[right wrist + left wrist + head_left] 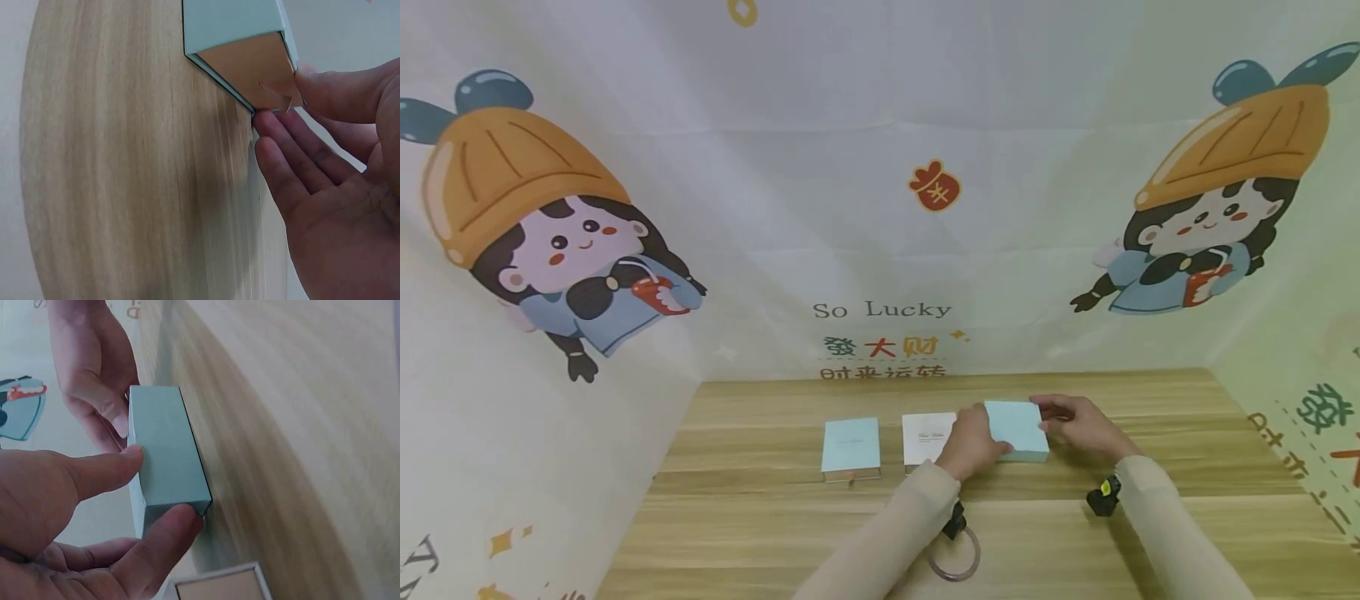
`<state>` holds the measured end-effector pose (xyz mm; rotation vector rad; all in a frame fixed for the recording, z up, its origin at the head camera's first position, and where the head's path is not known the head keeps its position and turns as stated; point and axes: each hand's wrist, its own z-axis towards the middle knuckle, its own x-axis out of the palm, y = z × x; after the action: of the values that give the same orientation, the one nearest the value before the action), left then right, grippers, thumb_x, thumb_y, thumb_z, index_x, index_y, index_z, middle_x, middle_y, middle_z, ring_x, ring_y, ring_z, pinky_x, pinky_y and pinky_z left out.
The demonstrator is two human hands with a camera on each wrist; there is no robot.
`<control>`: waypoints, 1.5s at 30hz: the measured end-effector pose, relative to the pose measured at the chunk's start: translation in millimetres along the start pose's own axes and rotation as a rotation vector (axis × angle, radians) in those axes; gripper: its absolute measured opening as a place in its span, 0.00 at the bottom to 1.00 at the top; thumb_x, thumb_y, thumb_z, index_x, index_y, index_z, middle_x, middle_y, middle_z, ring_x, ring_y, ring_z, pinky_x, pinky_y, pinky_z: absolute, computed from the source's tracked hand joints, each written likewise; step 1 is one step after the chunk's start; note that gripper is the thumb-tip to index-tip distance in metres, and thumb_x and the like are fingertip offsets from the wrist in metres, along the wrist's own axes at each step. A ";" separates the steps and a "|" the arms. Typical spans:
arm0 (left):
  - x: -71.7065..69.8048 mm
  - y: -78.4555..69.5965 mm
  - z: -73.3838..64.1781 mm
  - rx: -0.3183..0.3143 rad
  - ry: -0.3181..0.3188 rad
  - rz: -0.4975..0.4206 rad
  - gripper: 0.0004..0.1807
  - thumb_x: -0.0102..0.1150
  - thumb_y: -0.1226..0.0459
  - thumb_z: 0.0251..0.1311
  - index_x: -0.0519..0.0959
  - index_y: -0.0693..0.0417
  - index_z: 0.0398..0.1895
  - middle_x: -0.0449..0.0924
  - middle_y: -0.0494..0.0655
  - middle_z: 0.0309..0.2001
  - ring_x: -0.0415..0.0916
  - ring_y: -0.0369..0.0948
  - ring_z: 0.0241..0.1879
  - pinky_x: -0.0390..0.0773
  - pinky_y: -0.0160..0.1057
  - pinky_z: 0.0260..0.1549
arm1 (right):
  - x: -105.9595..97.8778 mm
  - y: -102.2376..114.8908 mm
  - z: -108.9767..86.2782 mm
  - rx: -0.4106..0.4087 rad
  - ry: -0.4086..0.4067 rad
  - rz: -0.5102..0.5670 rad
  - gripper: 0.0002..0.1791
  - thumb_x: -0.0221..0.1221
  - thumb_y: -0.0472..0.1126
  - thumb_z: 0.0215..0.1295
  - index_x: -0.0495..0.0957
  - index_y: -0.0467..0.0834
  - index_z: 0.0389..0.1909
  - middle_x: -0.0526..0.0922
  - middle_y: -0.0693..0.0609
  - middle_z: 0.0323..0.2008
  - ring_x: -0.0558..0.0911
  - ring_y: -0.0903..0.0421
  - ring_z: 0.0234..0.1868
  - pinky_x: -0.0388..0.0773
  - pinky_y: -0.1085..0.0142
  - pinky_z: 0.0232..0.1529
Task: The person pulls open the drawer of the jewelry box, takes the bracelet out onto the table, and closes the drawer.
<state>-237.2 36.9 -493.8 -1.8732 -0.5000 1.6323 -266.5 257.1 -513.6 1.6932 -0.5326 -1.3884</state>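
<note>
Box (1017,429) between hands (970,442) (1086,429), probably against both

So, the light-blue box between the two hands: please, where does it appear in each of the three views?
Head: the light-blue box is right of centre, in the lower half.
Left wrist: left of centre, at middle height.
Right wrist: at the top, right of centre, cut off by the upper edge.
Shared landmark: the right hand, right of the box in the head view, upper left in the left wrist view, right side in the right wrist view.
</note>
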 end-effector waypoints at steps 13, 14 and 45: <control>5.2 -6.9 -20.2 -0.050 -0.015 0.027 0.42 0.74 0.55 0.58 0.68 0.73 0.67 0.78 0.66 0.57 0.80 0.53 0.54 0.83 0.48 0.52 | -2.4 0.6 -4.9 -0.059 0.074 -0.016 0.27 0.59 0.34 0.72 0.71 0.32 0.70 0.80 0.32 0.60 0.81 0.37 0.61 0.82 0.53 0.57; 4.2 -7.0 -20.4 -0.045 -0.018 0.034 0.42 0.74 0.55 0.58 0.68 0.73 0.67 0.78 0.66 0.57 0.80 0.53 0.54 0.83 0.48 0.52 | -1.8 1.3 -4.5 -0.060 0.072 -0.017 0.27 0.59 0.33 0.72 0.70 0.32 0.70 0.80 0.32 0.61 0.80 0.36 0.61 0.81 0.50 0.58; -2.2 -1.7 16.9 0.335 0.143 0.445 0.52 0.75 0.37 0.48 0.66 0.47 0.74 0.70 0.44 0.66 0.65 0.40 0.67 0.77 0.33 0.54 | -2.4 2.8 -16.9 0.291 0.026 0.187 0.24 0.54 0.43 0.78 0.75 0.24 0.59 0.89 0.40 0.44 0.87 0.58 0.38 0.87 0.64 0.42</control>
<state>-253.9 40.0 -492.2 -1.9067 0.2592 1.7044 -250.8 263.3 -509.7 1.8339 -0.8893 -1.1962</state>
